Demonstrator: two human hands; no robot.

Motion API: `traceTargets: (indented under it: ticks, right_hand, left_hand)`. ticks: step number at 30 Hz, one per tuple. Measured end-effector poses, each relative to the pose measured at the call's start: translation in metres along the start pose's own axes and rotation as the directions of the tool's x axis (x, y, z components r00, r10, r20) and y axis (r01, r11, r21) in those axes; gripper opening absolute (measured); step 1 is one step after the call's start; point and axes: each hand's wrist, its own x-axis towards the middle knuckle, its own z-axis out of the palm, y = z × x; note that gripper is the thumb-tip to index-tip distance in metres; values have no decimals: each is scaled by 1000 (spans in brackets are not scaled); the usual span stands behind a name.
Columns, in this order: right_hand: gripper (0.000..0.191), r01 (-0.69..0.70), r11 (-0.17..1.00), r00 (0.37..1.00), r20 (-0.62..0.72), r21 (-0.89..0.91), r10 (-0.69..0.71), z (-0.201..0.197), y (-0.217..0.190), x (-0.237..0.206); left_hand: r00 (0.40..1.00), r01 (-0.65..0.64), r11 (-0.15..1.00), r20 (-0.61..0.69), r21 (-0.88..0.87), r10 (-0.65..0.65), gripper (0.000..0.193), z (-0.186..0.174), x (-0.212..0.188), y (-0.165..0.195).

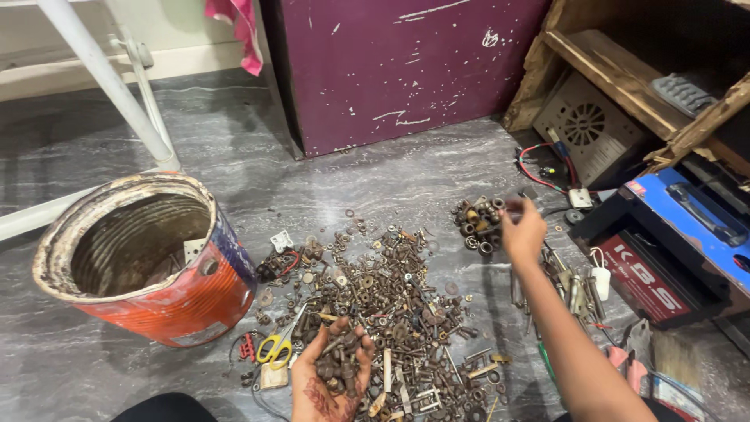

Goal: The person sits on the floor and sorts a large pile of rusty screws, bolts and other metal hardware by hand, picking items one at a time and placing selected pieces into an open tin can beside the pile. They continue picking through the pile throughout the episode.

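Here we sit on the grey marbled floor [94, 367] with a wide heap of rusty nuts, bolts and washers [391, 305] spread before us. Our left hand [332, 379] lies palm up at the near edge of the heap, fingers [361, 344] loosely curled into a cup around a handful of rusty hardware [337, 367]. Our right hand [522, 230] reaches out past the heap's far right side, its fingers pinched together at a small dark piece [513, 205]; whether they truly grip it we cannot tell, as it is blurred. Just beside that hand, to its left, sits a small separate pile of nuts [478, 224]. A pair of yellow-handled scissors [275, 348] lies at the heap's near left side. Further left, a rusty orange tin can [195, 301] lies tilted, its open mouth facing up toward us. A blue case [695, 234] rests at the right edge of the floor.
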Motion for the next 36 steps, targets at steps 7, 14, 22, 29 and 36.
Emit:
traceTargets:
  ticks: [7, 14, 22, 29, 36]
  right_hand:
    - [61, 324, 740, 402, 623, 589, -671, 13, -136, -168]
    - [19, -102, 840, 528, 745, 533, -408, 39, -137, -268]
    - [19, 154, 914, 723, 588, 374, -362, -15, -164, -247]
    - [22, -117, 993, 829, 550, -10, 103, -48, -127, -246]
    - [51, -107, 991, 822, 553, -80, 134, -58, -114, -257]
  left_hand:
    - [999, 17, 999, 32, 42, -19, 32, 10, -24, 0]
    - [993, -36, 996, 115, 82, 27, 32, 13, -77, 7]
    - [991, -86, 994, 111, 61, 79, 31, 36, -133, 2]
    - [976, -164, 986, 136, -43, 168, 31, 56, -166, 5]
    - [943, -303, 948, 111, -99, 314, 32, 100, -206, 44]
